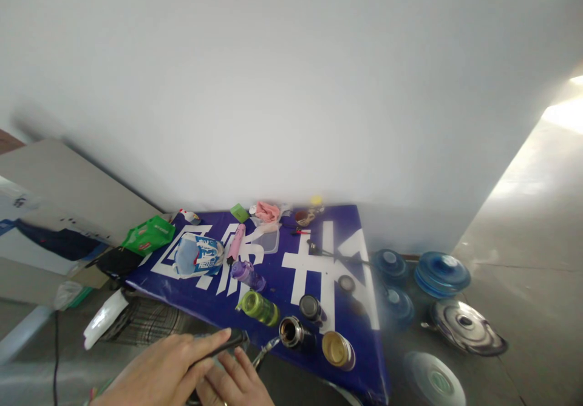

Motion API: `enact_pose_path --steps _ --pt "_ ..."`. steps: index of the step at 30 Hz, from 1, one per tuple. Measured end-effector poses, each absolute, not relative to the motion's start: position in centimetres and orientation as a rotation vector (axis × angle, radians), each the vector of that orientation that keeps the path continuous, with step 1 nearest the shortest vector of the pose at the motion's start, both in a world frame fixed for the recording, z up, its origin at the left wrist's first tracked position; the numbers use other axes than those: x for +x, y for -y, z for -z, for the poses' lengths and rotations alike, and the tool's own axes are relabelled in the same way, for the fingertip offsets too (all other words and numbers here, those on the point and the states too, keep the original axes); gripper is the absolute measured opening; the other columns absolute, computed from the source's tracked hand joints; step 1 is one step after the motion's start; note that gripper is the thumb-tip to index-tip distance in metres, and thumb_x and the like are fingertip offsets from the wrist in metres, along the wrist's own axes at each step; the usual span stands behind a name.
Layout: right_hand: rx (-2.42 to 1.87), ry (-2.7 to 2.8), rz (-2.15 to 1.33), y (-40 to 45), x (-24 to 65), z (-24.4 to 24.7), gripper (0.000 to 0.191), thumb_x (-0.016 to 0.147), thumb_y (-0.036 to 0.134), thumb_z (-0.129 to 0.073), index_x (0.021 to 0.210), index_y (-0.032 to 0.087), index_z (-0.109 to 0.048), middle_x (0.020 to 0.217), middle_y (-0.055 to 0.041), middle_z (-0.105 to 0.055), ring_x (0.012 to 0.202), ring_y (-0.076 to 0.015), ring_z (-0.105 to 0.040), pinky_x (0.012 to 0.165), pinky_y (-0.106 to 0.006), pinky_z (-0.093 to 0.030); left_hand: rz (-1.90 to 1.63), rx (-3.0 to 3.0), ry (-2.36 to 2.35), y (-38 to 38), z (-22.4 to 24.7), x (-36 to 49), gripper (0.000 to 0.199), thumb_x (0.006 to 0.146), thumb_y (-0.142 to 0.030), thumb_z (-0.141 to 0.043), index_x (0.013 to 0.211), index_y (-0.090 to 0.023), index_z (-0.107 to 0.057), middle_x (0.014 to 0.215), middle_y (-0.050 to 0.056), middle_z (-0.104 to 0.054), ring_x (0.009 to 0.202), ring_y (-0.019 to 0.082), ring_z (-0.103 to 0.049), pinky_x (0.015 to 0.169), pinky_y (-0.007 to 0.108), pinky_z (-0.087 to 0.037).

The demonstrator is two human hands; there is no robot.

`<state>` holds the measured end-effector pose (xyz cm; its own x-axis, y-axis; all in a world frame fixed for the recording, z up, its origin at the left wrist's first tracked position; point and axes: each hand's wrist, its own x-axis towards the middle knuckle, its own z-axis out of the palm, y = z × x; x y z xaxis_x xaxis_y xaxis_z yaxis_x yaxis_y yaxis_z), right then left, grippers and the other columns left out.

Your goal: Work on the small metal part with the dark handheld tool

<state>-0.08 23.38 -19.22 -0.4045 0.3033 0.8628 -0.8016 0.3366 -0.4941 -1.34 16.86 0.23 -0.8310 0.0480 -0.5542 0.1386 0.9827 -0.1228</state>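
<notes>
Large white characters (pixel 300 262) mark the blue cloth (pixel 286 300), the bag (pixel 186 255) bears lettering (pixel 208 260) too blurred to read, and the left hand (pixel 159 366) grasps a slim dark object (pixel 238 337) left of the metal-necked bottle (pixel 291 333), the right hand (pixel 234 382) close below, its grip indeterminable

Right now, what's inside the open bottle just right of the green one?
Looking into the open bottle, you can see a shiny, brownish inside wall that gets dark. The bottom is hidden in shadow, so I can't tell if any drink is there.
</notes>
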Motion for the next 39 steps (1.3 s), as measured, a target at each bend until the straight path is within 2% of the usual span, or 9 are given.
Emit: enact_pose_path --steps 3,8,14,21,31,36,39 --pt "0.478 1.538 -1.314 -23.5 0.0 19.0 0.022 0.101 0.03 -0.053 0.096 0.026 -0.074 0.103 0.0116 -0.073 0.103 -0.0109 -0.065 0.125 -0.033 -0.026 0.215 0.104 -2.535 -16.7 -0.3 -1.3 0.053 0.096 -0.047 -0.027 0.142 -0.036 -0.051 0.139 -0.003 -0.061 0.125 0.025 -0.061 0.109 0.048 -0.05" --pt "0.492 1.541 -1.301 -23.9 -0.1 18.6 0.025 0.102 0.03 -0.051 0.095 0.026 -0.074 0.102 0.0117 -0.073 0.101 -0.0104 -0.065 0.126 -0.031 -0.026 0.243 0.108 -2.493 -17.4 -0.7 -1.5 0.053 0.096 -0.039 -0.026 0.143 -0.038 -0.049 0.142 -0.004 -0.058 0.124 0.026 -0.061 0.11 0.052 -0.048" --pt "0.516 1.554 -1.302 -24.1 -0.1 18.7 0.025 0.102 0.03 -0.05 0.099 0.026 -0.074 0.106 0.0112 -0.072 0.104 -0.0107 -0.064 0.126 -0.033 -0.025 0.212 0.017 -2.477 -18.6 -1.6 -1.8 0.056 0.093 -0.04 -0.026 0.143 -0.034 -0.05 0.137 0.0 -0.062 0.121 0.028 -0.062 0.11 0.054 -0.047" --pt "0.525 1.543 -1.321 -24.5 0.0 18.0 0.026 0.102 0.029 -0.049 0.096 0.025 -0.074 0.107 0.011 -0.072 0.105 -0.0112 -0.064 0.126 -0.033 -0.025 0.198 -0.002 -2.515 -18.6 -1.7 -1.7 0.054 0.093 -0.042 -0.028 0.142 -0.037 -0.052 0.133 0.001 -0.066 0.119 0.028 -0.063 0.107 0.053 -0.05" --pt "0.576 1.574 -1.326 -24.7 -0.2 18.5 0.025 0.102 0.03 -0.05 0.103 0.024 -0.074 0.113 0.0101 -0.071 0.112 -0.0122 -0.061 0.127 -0.034 -0.022 0.193 -0.04 -2.488 -19.0 -1.9 -2.0 0.054 0.093 -0.044 -0.029 0.142 -0.035 -0.052 0.136 0.0 -0.064 0.122 0.027 -0.061 0.109 0.052 -0.048" --pt "0.58 1.572 -1.322 -24.5 -0.1 18.9 0.021 0.102 0.03 -0.052 0.105 0.024 -0.072 0.114 0.0074 -0.07 0.115 -0.0125 -0.06 0.126 -0.033 -0.026 0.222 0.02 -2.507 -19.3 -2.0 -2.1 0.055 0.093 -0.041 -0.028 0.141 -0.034 -0.053 0.133 0.002 -0.065 0.119 0.028 -0.063 0.106 0.052 -0.051" --pt "0.583 1.576 -1.328 -24.5 -0.1 19.0 0.021 0.101 0.031 -0.052 0.104 0.024 -0.072 0.115 0.008 -0.07 0.116 -0.0127 -0.059 0.127 -0.034 -0.024 0.228 0.022 -2.515 -19.6 -2.1 -2.2 0.055 0.093 -0.04 -0.028 0.14 -0.033 -0.054 0.132 0.002 -0.066 0.118 0.028 -0.065 0.105 0.053 -0.052"
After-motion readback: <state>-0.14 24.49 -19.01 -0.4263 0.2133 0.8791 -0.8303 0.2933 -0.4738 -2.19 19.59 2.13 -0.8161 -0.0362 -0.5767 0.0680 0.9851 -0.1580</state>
